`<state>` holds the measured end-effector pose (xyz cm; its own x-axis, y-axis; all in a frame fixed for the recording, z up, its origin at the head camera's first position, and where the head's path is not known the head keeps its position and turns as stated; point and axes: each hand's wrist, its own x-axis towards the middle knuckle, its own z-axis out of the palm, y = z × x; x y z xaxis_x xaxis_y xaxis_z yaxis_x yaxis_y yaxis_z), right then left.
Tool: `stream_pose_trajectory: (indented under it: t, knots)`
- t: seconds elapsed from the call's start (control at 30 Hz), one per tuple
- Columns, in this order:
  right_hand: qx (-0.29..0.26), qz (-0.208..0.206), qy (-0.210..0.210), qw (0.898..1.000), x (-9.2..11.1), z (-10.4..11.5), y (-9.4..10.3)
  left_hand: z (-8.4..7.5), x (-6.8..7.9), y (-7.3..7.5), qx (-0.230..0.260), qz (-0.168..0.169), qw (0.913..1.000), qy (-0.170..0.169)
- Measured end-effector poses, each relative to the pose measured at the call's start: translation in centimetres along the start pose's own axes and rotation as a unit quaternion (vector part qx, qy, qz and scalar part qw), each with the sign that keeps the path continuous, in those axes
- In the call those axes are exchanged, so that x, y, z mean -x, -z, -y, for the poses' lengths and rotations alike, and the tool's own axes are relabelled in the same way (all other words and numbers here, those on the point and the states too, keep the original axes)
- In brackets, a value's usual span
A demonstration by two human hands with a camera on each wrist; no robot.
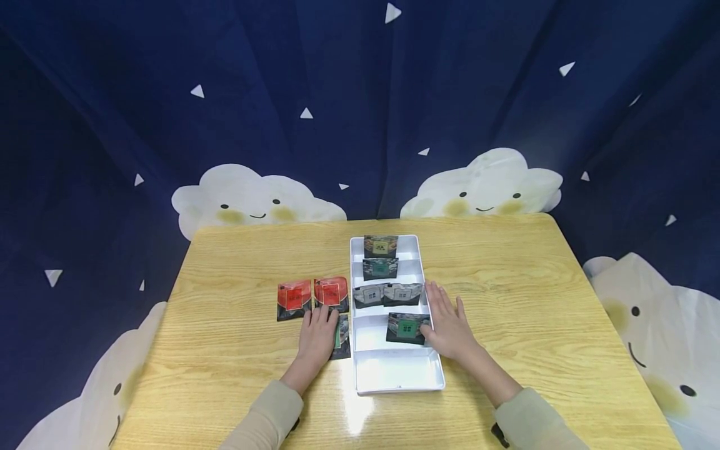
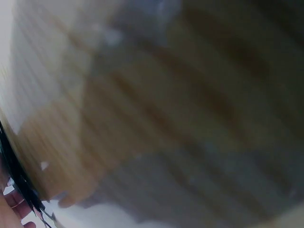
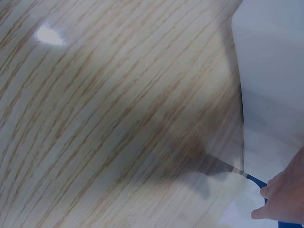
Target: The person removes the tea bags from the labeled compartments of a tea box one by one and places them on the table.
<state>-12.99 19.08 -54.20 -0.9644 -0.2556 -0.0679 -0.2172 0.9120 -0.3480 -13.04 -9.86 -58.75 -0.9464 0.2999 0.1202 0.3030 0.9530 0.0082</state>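
Note:
My left hand grips a dark sachet with a green label just left of the white tray, covering its left part. In the left wrist view, fingers show beside the dark sachet edge. My right hand lies along the tray's right wall with straight fingers. Its thumb touches a green-labelled sachet that leans inside the tray's second compartment from the front. Two red sachets lie side by side on the table beyond my left hand; my fingertips reach the right one.
The tray's back compartments hold a yellow-labelled sachet, a green-labelled sachet and two grey sachets side by side. Below them all is a wooden table. A dark blue curtain with clouds hangs behind its back edge.

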Motion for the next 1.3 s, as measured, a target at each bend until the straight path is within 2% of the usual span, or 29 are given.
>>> stream_pose_trajectory:
  t: [0.53, 0.67, 0.8, 1.03, 1.3]
  knots:
    - [0.003, 0.002, 0.0, 1.0, 0.0, 0.0, 0.1, -0.3, -0.1, -0.1, -0.006, 0.004, 0.9999, 0.007]
    - [0.002, 0.0, -0.002, 1.0, 0.0, 0.0, 0.0, -0.2, -0.1, -0.1, 0.006, -0.007, 0.9999, 0.013]
    - [-0.001, 0.0, -0.001, 1.0, 0.0, 0.0, 0.0, -0.1, -0.2, 0.1, 0.018, -0.032, 0.999, 0.026]
    - [0.003, 0.009, -0.004, 1.0, 0.0, 0.0, 0.1, -0.1, -1.1, 2.0, 0.034, -0.093, 0.9946, 0.029]
    - [0.0, 0.015, -0.006, 1.0, -0.1, 0.0, 0.2, -1.9, -2.2, 5.0, 0.056, -0.111, 0.992, 0.024]
